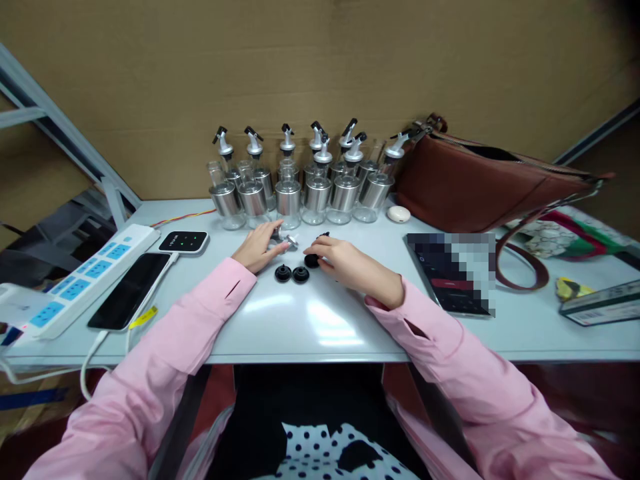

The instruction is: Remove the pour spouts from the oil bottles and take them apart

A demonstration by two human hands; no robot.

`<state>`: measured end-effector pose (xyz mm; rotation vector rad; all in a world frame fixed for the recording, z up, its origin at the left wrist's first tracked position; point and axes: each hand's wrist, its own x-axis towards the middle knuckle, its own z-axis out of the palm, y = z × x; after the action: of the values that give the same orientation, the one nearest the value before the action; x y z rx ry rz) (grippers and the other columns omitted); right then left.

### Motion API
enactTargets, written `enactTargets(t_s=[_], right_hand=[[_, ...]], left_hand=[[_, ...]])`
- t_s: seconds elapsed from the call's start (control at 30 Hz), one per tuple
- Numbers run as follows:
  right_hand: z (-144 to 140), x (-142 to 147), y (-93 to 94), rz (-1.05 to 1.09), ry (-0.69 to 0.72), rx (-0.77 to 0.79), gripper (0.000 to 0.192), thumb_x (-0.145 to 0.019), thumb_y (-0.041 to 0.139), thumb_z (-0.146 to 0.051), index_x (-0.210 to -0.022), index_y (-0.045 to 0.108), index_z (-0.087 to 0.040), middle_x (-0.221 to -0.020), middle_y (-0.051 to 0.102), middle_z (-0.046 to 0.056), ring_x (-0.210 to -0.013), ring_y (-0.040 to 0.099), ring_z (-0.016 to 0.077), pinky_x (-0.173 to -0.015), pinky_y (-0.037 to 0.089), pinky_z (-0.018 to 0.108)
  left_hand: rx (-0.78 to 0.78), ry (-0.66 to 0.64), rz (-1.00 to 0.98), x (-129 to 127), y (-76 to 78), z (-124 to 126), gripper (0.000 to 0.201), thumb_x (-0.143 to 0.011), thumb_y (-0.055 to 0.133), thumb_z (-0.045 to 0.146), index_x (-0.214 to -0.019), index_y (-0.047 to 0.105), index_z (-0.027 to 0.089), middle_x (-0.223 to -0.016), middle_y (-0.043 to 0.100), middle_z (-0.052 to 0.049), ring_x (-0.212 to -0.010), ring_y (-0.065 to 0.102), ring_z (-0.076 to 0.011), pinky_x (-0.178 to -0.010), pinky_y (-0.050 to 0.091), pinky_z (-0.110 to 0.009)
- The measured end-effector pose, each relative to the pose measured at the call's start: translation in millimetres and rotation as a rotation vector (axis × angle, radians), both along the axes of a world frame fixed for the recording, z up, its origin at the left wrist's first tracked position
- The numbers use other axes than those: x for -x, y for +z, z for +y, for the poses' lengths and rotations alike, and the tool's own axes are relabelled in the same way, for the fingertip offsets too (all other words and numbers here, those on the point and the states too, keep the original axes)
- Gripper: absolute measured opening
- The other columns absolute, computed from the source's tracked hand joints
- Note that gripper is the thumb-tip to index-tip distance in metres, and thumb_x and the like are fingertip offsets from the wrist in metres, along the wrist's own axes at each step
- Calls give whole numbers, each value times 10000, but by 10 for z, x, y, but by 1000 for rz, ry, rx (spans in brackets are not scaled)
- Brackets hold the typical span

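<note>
My left hand [259,248] rests on the table with its fingers stretched and thumb apart, beside small silver pourer parts [291,243]. Partly under the fingers of my right hand [344,262] is a black plastic stopper [312,261], which they pinch. Two more black round stoppers [291,273] lie side by side on the table between my hands. Behind them stand glass oil bottles [289,197] with steel sleeves, in two rows. Several carry silver spouts with black levers [287,139]; the front ones on the left have bare necks.
On the left lie a power strip [95,280], a black phone [131,291] with a cable, and a small white-edged device [184,243]. A brown handbag [465,180], a white round case [399,214], a tablet [450,273] and a box [603,301] occupy the right.
</note>
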<state>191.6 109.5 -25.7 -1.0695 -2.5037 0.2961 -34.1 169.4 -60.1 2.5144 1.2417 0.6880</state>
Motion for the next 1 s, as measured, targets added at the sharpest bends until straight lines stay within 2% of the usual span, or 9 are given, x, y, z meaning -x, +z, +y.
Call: enactTargets(t_s=[0.13,0.33,0.5,0.6,0.67,0.77,0.87,1.0], right_hand=[[-9,29,-48,38,-17,24,412,-783,396,6,-1124,588,-123,-1021,597,107,-883,589,209,-817,475,357],[-42,83,-17,142,36,51,388,-797,428,-24,-1142,565,-138,-1039,614,107,-903,600,195,-835,478,355],[-102,120,45,107,80,112,291,-838,492,-131,-1119,567,-120,-1085,605,114,-979,575,209,-890,446,365],[-147,171,70,70,72,129,477,-829,577,-298,-1268,462,-148,-1103,572,117,-971,556,214,-867,458,368],[-172,236,62,25,63,81,561,-810,605,-356,-1310,424,-177,-1120,538,121,-984,533,222,-859,464,373],[-192,351,26,-92,107,-50,417,-805,618,-281,-1208,538,-208,-1106,538,113,-1016,496,239,-909,435,406],[-218,431,5,-143,112,-49,326,-821,589,-198,-1146,577,-202,-1060,565,97,-1008,499,230,-905,447,393],[-250,441,37,-91,165,-38,393,-810,609,-215,-1196,534,-213,-1134,554,84,-1051,505,220,-928,446,379]], left_hand=[[-38,-60,18,-34,11,-4,632,-808,531,488,-1312,368,143,-1277,448,-136,-1175,415,-259,-995,334,-429],[-111,-89,73,-74,-11,20,381,-878,441,382,-1190,497,172,-1228,465,-112,-1139,428,-238,-980,352,-416],[-137,-100,53,-64,-15,-6,443,-867,455,391,-1250,428,170,-1318,400,-128,-1198,391,-255,-999,335,-442],[-148,-117,64,-57,-17,-14,464,-882,430,395,-1306,392,209,-1356,372,-119,-1221,372,-259,-1007,325,-455],[-159,-129,90,-56,-19,-17,428,-896,405,387,-1302,416,251,-1368,369,-100,-1217,373,-261,-1007,322,-464],[-159,-120,106,-55,-23,-25,377,-913,372,350,-1268,467,265,-1364,379,-91,-1196,388,-260,-988,343,-469],[-166,-102,90,-50,-34,-36,366,-920,356,337,-1249,490,249,-1347,402,-93,-1194,395,-255,-979,365,-451],[-156,-100,78,-40,-56,-32,361,-913,373,331,-1244,490,247,-1339,426,-91,-1199,412,-252,-974,385,-450]])
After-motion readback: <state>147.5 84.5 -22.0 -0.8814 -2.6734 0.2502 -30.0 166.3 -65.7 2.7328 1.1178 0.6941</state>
